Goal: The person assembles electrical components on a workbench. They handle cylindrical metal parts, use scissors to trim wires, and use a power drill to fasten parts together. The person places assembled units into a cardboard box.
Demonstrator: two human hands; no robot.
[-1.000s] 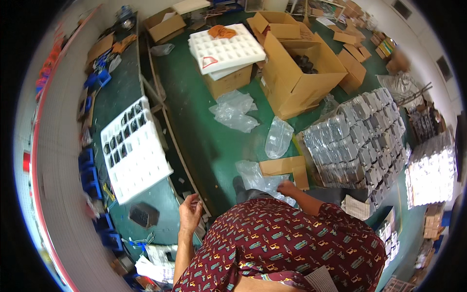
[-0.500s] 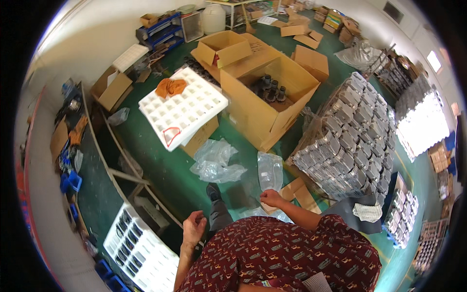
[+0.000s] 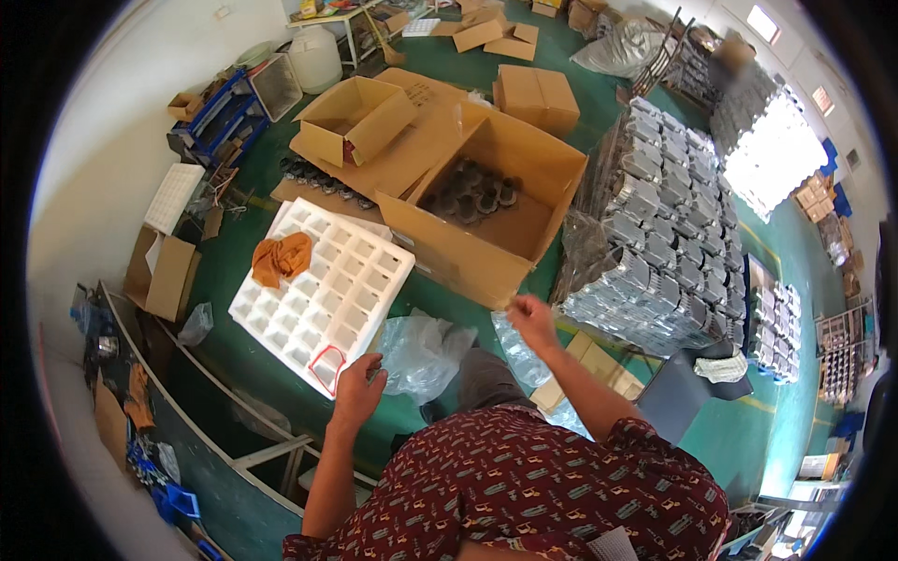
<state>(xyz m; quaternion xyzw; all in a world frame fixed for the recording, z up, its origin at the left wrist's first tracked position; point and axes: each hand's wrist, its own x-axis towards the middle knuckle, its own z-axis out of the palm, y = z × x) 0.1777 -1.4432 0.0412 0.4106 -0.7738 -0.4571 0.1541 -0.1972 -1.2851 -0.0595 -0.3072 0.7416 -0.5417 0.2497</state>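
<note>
My left hand (image 3: 358, 388) is at the near corner of a white foam tray (image 3: 323, 290) with rows of square pockets. Its fingers are bent, the thumb apart, and nothing shows in them; contact with the tray is unclear. An orange cloth (image 3: 282, 259) and a red loop-shaped thing (image 3: 326, 366) lie on the tray. My right hand (image 3: 533, 323), fingers curled in with nothing visible in them, is just in front of a large open carton (image 3: 458, 257). Dark cup-like metal parts (image 3: 474, 194) stand on the carton's floor.
Clear plastic bags (image 3: 426, 355) lie on the green floor before me. At the right rises a tall film-wrapped stack of grey metal castings (image 3: 645, 224). A smaller open carton (image 3: 357, 122) and a closed box (image 3: 536, 98) stand behind. A metal frame (image 3: 206, 421) runs along the left.
I have come closer to the foam tray and large carton. Both hands have moved forward and up, the left to the tray's corner, the right toward the carton's front.
</note>
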